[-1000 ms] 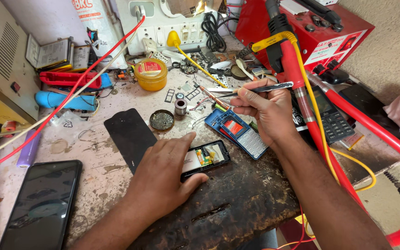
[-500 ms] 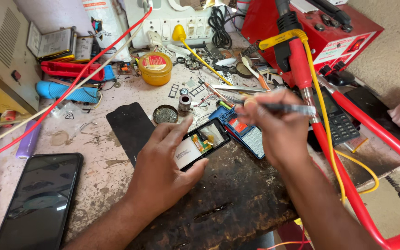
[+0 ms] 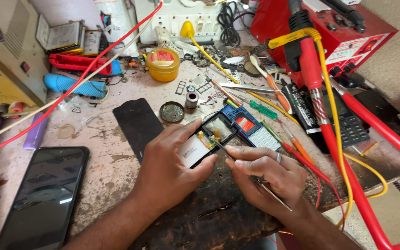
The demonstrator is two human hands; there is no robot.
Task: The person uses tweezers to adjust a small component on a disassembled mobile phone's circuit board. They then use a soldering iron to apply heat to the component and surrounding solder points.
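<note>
Cluttered bench [image 3: 93, 139]: opened phone [image 3: 208, 139] (circuitry bare) between both hands, tweezers [image 3: 255, 178] probing.

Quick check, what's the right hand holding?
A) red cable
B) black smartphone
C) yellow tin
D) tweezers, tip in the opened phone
D: the right hand pinches thin metal tweezers, their tip inside the opened phone that the left hand steadies.
</note>
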